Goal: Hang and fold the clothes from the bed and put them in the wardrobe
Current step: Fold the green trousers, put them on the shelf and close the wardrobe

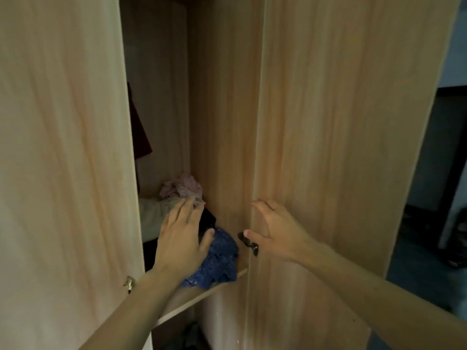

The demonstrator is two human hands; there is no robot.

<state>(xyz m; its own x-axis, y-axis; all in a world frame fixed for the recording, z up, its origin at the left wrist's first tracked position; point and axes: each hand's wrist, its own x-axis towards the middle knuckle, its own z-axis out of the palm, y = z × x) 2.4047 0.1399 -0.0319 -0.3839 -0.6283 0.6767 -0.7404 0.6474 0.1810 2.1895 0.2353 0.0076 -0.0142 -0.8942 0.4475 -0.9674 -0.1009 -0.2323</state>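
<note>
Forearms reach in from the bottom edge, both bare. Left hand (180, 238) is open, fingers together and palm down, pressing flat on a blue patterned garment (217, 261) that sits bunched on the wardrobe shelf (199, 298) near its front lip — a corner of the cloth hangs at the very edge. Under the fingers lies something black (207, 219), partly hidden; cannot tell what garment. Behind it, a crumpled pink piece (183, 188) on a pale beige folded stack (154, 213). Dark red garment (140, 132) hangs at the left of the opening, mostly behind the left door (63, 147). Right hand (271, 231) is open too, fingers spread and curled loosely, gripping nothing; thumb close to the dark door handle (249, 243) on the right door (341, 147), whether touching is unclear. Judgement: clothes are in the wardrobe and being pressed down, door-closing likely soon. Risks — blue garment slides off the lip when the palm lifts, since it overhangs; loose cloth catches between door and shelf if the door swings shut early; left fingers could be pinched likewise.
</note>
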